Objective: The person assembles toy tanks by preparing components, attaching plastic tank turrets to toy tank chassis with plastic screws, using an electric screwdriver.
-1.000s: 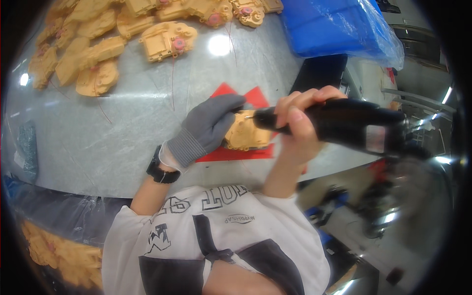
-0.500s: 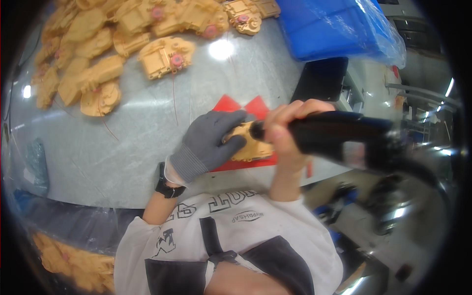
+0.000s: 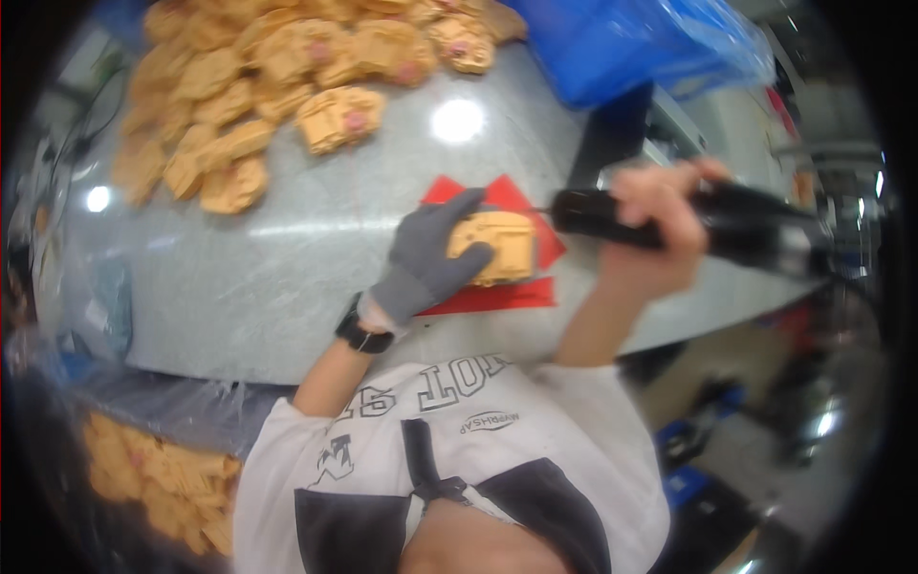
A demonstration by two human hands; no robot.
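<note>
My left hand (image 3: 427, 251), in a grey work glove, grips the left side of a tan moulded plastic housing (image 3: 502, 241), thumb and fingers around its edge. The housing lies on a red fixture (image 3: 507, 297) on the metal table. My bare right hand (image 3: 660, 225) is wrapped round a black electric screwdriver (image 3: 612, 218), held nearly level to the right of the housing. Its thin tip points left and is apart from the housing. Motion blurs the right hand and the tool.
A heap of similar tan housings (image 3: 268, 57) covers the table's far left. At the far right sits a blue plastic-lined bin (image 3: 622, 48), with a black flat object (image 3: 612, 134) near it. More housings (image 3: 163, 478) lie below the table's near left edge.
My right hand has drawn the screwdriver off the housing, to the right. My left hand still holds the housing at the red fixture. The whole view has shifted a little.
</note>
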